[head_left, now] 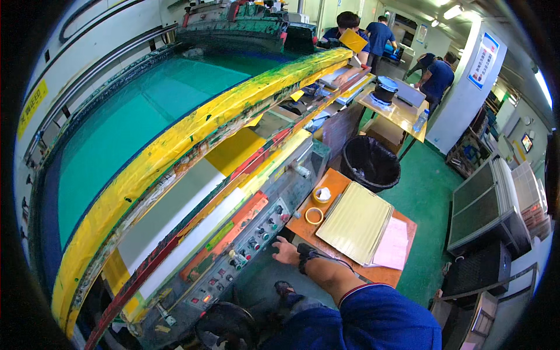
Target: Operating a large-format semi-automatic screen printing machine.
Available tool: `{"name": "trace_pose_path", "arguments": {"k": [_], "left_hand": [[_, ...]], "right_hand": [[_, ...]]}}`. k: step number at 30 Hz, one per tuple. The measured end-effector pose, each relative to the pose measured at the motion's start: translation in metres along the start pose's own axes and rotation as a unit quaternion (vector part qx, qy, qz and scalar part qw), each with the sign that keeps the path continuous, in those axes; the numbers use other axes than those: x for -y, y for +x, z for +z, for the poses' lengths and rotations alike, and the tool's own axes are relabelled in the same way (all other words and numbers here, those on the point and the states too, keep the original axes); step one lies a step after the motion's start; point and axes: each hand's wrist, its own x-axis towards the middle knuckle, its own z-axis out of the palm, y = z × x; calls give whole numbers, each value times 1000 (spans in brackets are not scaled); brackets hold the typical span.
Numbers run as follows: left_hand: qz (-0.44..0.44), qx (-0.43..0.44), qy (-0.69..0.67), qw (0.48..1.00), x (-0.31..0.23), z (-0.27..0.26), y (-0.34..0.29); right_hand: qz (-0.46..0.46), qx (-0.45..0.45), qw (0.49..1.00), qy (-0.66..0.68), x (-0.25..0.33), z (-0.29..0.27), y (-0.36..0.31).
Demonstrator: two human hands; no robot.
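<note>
My right hand [286, 252] reaches out from a dark blue sleeve with a black band at the wrist. Its fingers are apart and slightly bent, with nothing seen in them. It hovers just off the grey control panel [256, 233], close to a row of knobs and buttons; contact is not visible. Above the panel lies a large screen-printing machine with a teal mesh screen [146, 111]. Yellow tape wraps the near frame bar [192, 131]. Beneath that bar a white sheet [169, 224] lies on the print bed. My left hand is out of view.
Beside my forearm an orange-brown table [303, 219] bears a stack of cream sheets [356, 221], pink paper [392, 244] and tape rolls [314, 216]. Behind it stands a black-lined bin [370, 163]. Several people work farther back. Framed screens [487, 198] lean at the right.
</note>
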Motion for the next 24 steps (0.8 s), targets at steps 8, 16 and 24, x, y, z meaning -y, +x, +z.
{"name": "trace_pose_path", "arguments": {"k": [8, 16, 24], "left_hand": [[55, -6, 53, 997, 30, -40, -17], [-70, 126, -69, 987, 7, 36, 14], [168, 190, 363, 897, -14, 86, 10]], "right_hand": [[93, 102, 972, 191, -13, -43, -53], [439, -88, 802, 396, -165, -87, -418], [556, 79, 711, 423, -167, 8, -531]]}}
